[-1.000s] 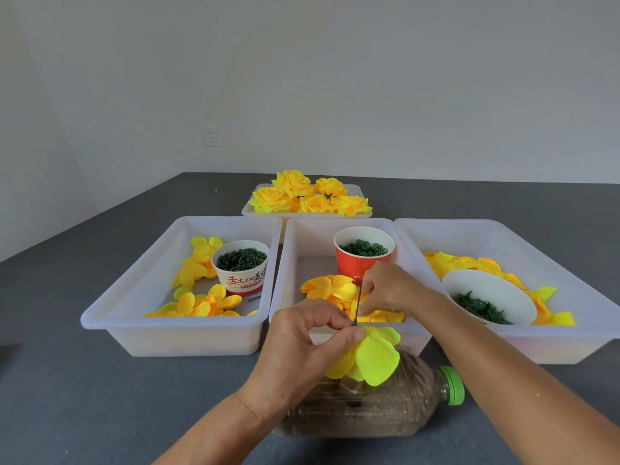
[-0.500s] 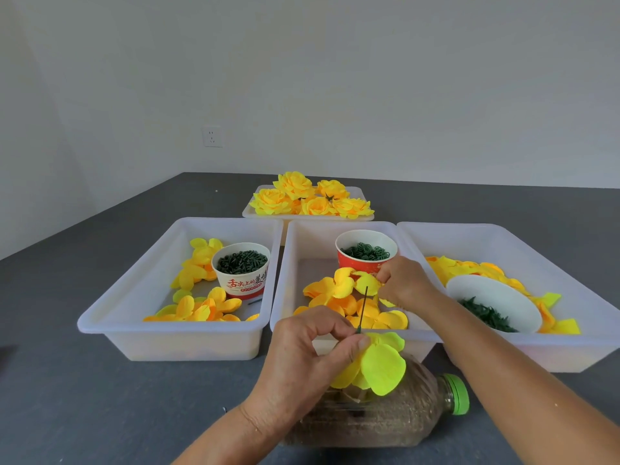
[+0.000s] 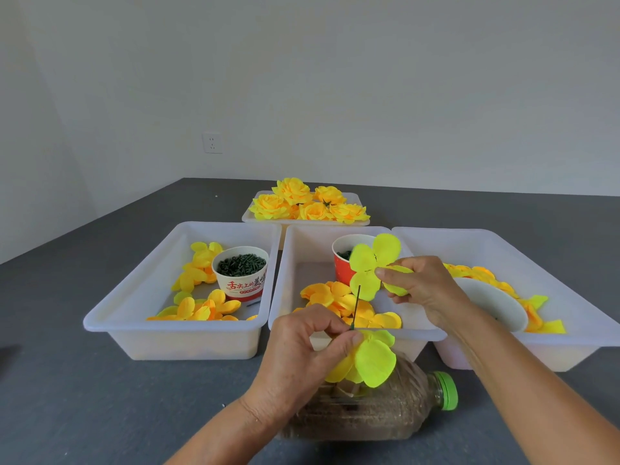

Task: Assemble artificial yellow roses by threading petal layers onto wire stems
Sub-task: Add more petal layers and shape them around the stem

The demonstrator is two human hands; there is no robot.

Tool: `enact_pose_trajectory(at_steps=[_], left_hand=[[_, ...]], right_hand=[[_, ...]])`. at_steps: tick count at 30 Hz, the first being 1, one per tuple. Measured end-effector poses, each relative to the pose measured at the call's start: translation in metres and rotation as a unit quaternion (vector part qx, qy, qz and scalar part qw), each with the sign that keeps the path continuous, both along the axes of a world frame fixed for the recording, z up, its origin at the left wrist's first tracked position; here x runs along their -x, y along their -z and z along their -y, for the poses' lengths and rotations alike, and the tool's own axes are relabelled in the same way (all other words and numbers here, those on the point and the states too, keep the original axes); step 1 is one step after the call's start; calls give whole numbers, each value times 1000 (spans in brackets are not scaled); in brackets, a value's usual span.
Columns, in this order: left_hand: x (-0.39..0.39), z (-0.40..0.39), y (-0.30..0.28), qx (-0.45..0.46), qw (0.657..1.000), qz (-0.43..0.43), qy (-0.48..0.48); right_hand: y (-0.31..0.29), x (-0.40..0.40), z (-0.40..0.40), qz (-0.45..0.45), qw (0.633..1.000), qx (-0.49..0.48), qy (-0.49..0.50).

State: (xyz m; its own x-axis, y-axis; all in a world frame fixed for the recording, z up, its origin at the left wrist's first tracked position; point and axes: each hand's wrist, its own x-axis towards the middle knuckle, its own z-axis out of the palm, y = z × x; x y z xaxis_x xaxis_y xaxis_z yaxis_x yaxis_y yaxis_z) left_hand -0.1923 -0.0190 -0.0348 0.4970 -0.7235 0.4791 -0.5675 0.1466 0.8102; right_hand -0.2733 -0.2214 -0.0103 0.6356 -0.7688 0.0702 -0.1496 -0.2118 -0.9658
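Note:
My left hand (image 3: pixel 302 357) pinches a thin green wire stem (image 3: pixel 355 307) that points up, with yellow petal layers (image 3: pixel 372 360) threaded on it just below my thumb. My right hand (image 3: pixel 422 286) pinches a loose yellow-green petal layer (image 3: pixel 372 263) by its edge, raised over the middle tray (image 3: pixel 288 297) just above the tip of the wire. More orange-yellow petal layers (image 3: pixel 339 300) lie in that tray beside a red cup (image 3: pixel 340 263) of green parts.
A left tray (image 3: pixel 141 297) holds petals and a white printed cup (image 3: pixel 241 273) of dark green pieces. A right tray (image 3: pixel 570 297) holds petals and a white bowl (image 3: pixel 493 307). Finished roses (image 3: pixel 308 204) fill a far tray. A plastic bottle (image 3: pixel 385 411) lies under my hands.
My right hand has lifted a petal layer out of the middle tray and brought it up above the wire tip. My left hand has kept its hold on the stem.

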Motion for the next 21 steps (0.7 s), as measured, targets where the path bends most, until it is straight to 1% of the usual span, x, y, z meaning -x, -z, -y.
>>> enact_pose_trajectory(at_steps=[3, 5, 10, 13, 17, 21], left_hand=[[1, 0, -1, -1, 1000, 0, -1], [1, -1, -1, -2, 1000, -2, -4], [2, -1, -2, -11, 1000, -2, -12], [3, -2, -2, -16, 1000, -3, -16], [3, -2, -2, -17, 1000, -13, -16], [3, -2, -2, -18, 1000, -12, -18]], right_hand=[[-5, 8, -13, 57, 993, -84, -61], [-7, 12, -22, 69, 989, -101, -86], [-12, 18, -42, 76, 989, -86, -94], [-16, 20, -55, 103, 986, -82, -102], [-20, 23, -67, 132, 985, -38, -105], [-23, 27, -74, 167, 979, -20, -118]])
